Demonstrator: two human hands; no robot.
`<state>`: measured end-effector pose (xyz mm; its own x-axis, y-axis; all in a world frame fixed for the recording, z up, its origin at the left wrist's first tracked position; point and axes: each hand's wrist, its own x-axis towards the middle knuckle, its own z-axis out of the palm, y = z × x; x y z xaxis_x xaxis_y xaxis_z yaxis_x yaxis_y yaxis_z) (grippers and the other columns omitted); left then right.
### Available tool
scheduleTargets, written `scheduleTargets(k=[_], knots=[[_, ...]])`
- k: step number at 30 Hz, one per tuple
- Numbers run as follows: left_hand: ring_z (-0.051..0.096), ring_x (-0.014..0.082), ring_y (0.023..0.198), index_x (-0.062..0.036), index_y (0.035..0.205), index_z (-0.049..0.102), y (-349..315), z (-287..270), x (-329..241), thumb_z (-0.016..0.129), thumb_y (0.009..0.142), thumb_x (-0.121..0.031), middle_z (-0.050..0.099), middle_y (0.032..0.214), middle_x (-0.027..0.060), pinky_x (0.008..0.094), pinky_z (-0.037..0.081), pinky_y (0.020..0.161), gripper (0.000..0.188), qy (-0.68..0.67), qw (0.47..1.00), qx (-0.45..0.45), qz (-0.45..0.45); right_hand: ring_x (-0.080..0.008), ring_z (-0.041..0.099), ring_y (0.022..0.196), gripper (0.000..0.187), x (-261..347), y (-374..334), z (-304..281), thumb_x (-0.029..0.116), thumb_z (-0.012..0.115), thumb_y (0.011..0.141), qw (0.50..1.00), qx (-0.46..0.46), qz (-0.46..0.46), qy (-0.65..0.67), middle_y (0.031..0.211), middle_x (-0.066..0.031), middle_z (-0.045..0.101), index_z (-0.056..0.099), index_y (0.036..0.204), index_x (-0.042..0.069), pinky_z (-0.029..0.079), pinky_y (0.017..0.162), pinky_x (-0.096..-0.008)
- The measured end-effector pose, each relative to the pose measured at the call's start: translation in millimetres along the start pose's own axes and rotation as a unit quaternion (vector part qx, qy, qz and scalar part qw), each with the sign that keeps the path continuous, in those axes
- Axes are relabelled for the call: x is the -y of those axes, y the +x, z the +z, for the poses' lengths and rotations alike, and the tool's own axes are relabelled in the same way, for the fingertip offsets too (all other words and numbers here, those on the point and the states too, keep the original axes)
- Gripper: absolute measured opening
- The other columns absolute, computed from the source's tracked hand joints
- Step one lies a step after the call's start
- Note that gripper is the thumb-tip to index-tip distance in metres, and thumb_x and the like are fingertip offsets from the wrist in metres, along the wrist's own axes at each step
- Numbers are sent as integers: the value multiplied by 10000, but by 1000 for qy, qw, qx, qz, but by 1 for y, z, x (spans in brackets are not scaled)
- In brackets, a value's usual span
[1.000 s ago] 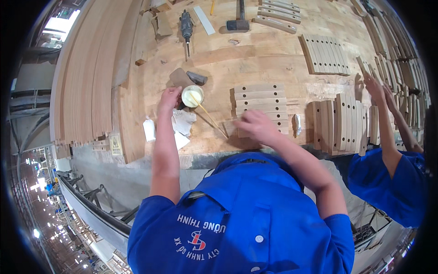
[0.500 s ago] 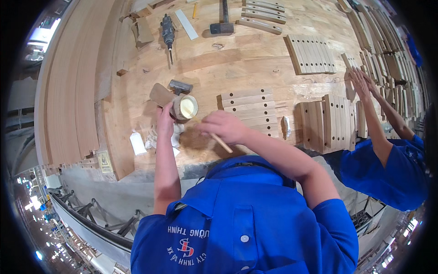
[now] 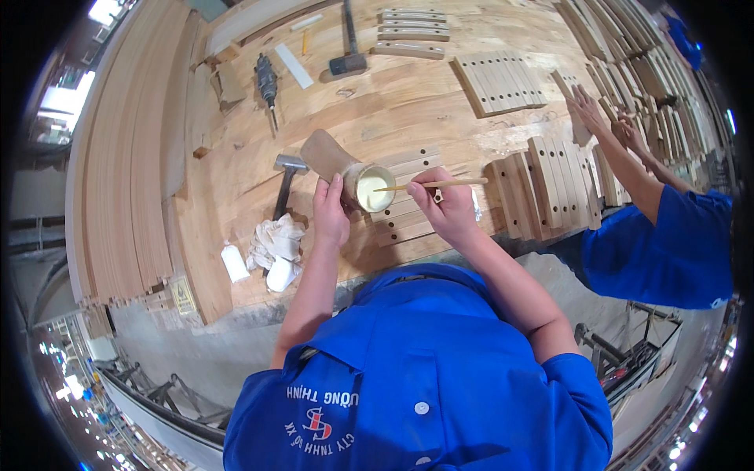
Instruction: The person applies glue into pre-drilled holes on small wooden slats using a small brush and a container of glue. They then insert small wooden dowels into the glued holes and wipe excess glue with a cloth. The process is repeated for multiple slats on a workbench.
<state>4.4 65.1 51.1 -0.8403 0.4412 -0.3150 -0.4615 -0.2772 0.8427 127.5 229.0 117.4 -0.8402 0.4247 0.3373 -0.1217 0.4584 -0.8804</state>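
My left hand (image 3: 331, 210) is wrapped around a brownish cup (image 3: 353, 176) of cream-coloured glue-like liquid (image 3: 375, 198). A flat brown piece (image 3: 323, 153) juts from the cup's far left side. Between the fingers of my right hand (image 3: 444, 206) is a thin wooden stick (image 3: 467, 182), nearly level, its pointed tip inside the cup over the liquid. The cup is held above the left part of a row of wooden slats (image 3: 404, 229) with dark round holes, partly covering them. To the left of my left hand lies a hammer (image 3: 284, 184).
A crumpled cloth (image 3: 276, 239) and a white bottle (image 3: 234, 263) lie at left. A power drill (image 3: 267, 82) and mallet (image 3: 348, 64) sit farther back. Stacked slats (image 3: 550, 188) stand at right, beside a co-worker's hands (image 3: 591, 114). Long boards (image 3: 118, 157) line the left side.
The cup and my left hand have moved right, from beside the hammer to over the slats. My right hand has turned the stick from slanting toward me to nearly level, tip in the cup.
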Motion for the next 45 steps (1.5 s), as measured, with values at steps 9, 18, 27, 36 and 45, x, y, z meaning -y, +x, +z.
scheduleTargets(k=[9,18,27,36,45], knots=[[562,124,958,-80,1151,478,-10,24,-4,449,950,-179,573,1054,23,281,483,808,226,-21,999,28,5,-110,553,563,158,-31,-9,2,178,576,887,923,-89,229,297,691,-73,621,555,856,25,435,529,-232],[563,180,1025,-132,1195,441,3,26,-2,435,949,-227,554,1138,33,376,492,834,264,-81,996,-6,-40,-176,593,737,99,-50,-13,-8,98,539,870,771,-126,383,493,844,-105,595,494,931,33,485,671,-284],[583,142,912,-125,1137,471,16,41,9,447,944,-255,584,1032,23,355,526,717,234,-90,991,-35,-92,-120,530,568,200,-82,-15,-3,244,583,881,701,-181,447,525,693,-61,567,506,793,82,449,513,-256],[615,202,944,-81,1143,525,96,10,10,438,923,-354,609,1078,73,386,529,734,362,-26,956,112,-268,-134,622,633,111,-84,31,-45,89,557,863,966,-140,178,123,706,-98,619,498,801,18,477,529,-281],[566,199,1050,-75,1181,537,122,19,7,405,919,-415,596,1138,75,356,448,918,449,42,918,212,-332,-314,585,594,149,-82,57,-28,166,580,829,963,71,47,-256,636,-139,570,486,785,59,454,521,-413]])
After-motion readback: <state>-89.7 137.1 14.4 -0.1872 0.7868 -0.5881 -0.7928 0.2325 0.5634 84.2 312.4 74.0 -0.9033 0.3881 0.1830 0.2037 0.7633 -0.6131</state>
